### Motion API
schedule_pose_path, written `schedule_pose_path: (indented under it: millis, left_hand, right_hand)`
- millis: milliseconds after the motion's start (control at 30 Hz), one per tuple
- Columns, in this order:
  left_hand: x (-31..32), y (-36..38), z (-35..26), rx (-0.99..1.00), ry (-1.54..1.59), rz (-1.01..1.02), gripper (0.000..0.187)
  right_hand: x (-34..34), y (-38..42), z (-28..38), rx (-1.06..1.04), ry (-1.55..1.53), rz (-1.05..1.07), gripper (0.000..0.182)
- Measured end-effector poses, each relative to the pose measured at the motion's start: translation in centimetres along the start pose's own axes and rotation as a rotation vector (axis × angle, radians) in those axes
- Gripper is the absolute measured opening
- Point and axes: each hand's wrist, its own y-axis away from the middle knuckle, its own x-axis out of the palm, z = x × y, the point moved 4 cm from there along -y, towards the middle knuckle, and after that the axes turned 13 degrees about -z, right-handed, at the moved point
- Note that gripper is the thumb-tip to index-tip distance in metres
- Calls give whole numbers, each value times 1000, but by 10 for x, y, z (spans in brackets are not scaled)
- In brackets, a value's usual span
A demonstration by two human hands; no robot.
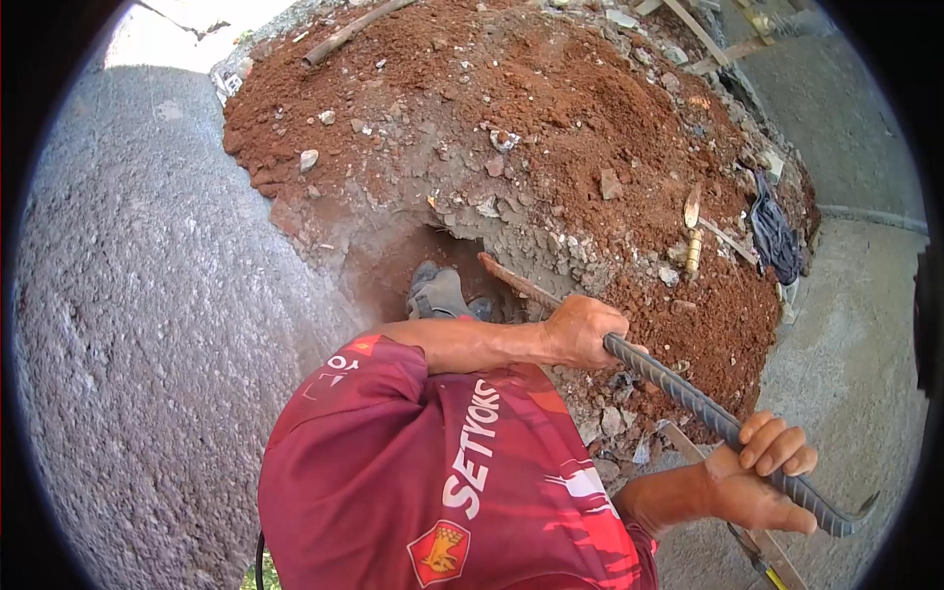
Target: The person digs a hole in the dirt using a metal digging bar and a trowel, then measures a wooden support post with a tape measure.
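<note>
A long ribbed steel rebar [678, 388] slants across my front from the dirt hole to the lower right. Its lower end, coated with reddish soil, rests near the edge of the hole [393, 261]; its other end bends into a pointed hook. My left hand [587, 332] reaches across my body and is wrapped round the rebar's middle. Closer to the hooked end, my right hand [762, 475] grips it too, fingers curled over the top. A shoe [439, 292] stands down in the hole, with part of another beside it.
Red soil [580, 84] with stones is heaped around the hole's far side. Rough concrete [167, 324] lies to the left, smoother floor [836, 334] to the right. A wooden handle [359, 29], a dark cloth [775, 231] and wood strips [698, 29] lie about the heap.
</note>
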Motion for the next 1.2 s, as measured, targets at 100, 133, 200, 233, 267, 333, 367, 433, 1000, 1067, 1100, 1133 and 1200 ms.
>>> schedule_pose_path:
  millis: [100, 133, 200, 233, 267, 333, 367, 433, 1000, 1067, 1100, 1133, 1200]
  left_hand:
    - [-4, 15, 26, -29, -62, -109, 52]
    - [-5, 19, 31, -39, -65, -149, 54]
    - [-3, 24, 36, -37, -108, -156, 54]
    - [-2, 25, 38, -26, -114, -182, 54]
    - [-2, 25, 39, -12, -120, -206, 53]
    - [-1, 27, 43, 11, -151, -217, 54]
    - [-1, 29, 44, 26, -179, -220, 55]
    - [-4, 33, 44, 23, -178, -224, 55]
    - [-38, 68, 113, -364, -79, 378, 38]
    - [-39, 78, 122, -358, -25, 396, 37]
    - [-41, 84, 126, -384, 10, 436, 34]
    - [-41, 91, 133, -386, -13, 515, 30]
    - [-41, 103, 141, -400, -82, 617, 18]
  right_hand:
    - [-4, -14, 25, -34, -106, 58, 65]
    - [-5, -19, 33, 10, -159, 69, 64]
    - [-1, -23, 39, 55, -186, 77, 58]
    - [0, -23, 39, 132, -200, 112, 53]
    - [0, -22, 38, 205, -213, 145, 48]
    - [-4, -23, 37, 245, -241, 196, 44]
    - [-4, -22, 36, 290, -262, 237, 40]
    - [1, -15, 34, 294, -243, 275, 41]
    - [28, 65, -31, 402, -234, 345, 48]
    - [27, 83, -42, 433, -173, 279, 48]
    - [27, 93, -46, 435, -140, 253, 48]
    - [26, 101, -50, 446, -140, 260, 47]
    - [21, 111, -55, 460, -132, 278, 46]
